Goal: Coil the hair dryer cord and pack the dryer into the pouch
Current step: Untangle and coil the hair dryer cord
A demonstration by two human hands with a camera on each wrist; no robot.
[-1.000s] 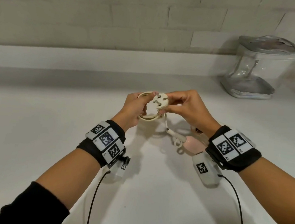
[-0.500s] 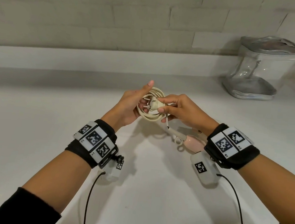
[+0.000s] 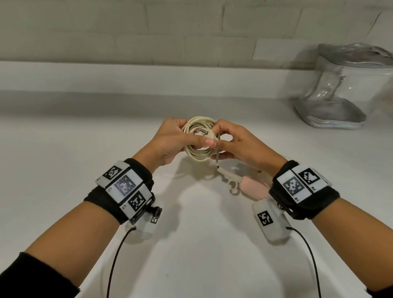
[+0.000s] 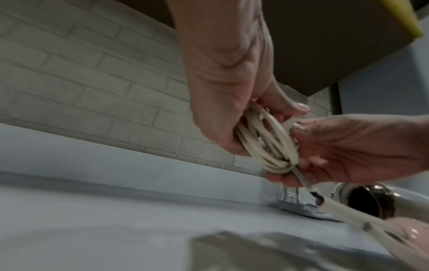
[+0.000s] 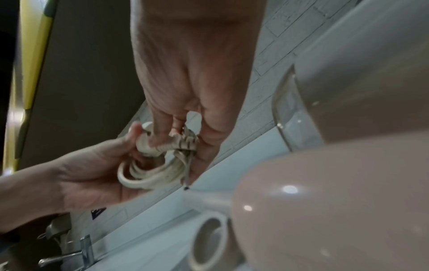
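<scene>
While raised above table [image 3: 67, 158], left hand [image 3: 167, 140] grips coiled cord [image 3: 197, 154], right hand [image 3: 242, 146] fingers pinch plug [image 3: 208, 135]

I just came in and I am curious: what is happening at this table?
A person is tidying a hair dryer's cord. The left hand grips the coiled cord, while the right hand pinches the plug at the coil. The pink dryer lies on the table; the clear pouch stands far right, untouched.
</scene>
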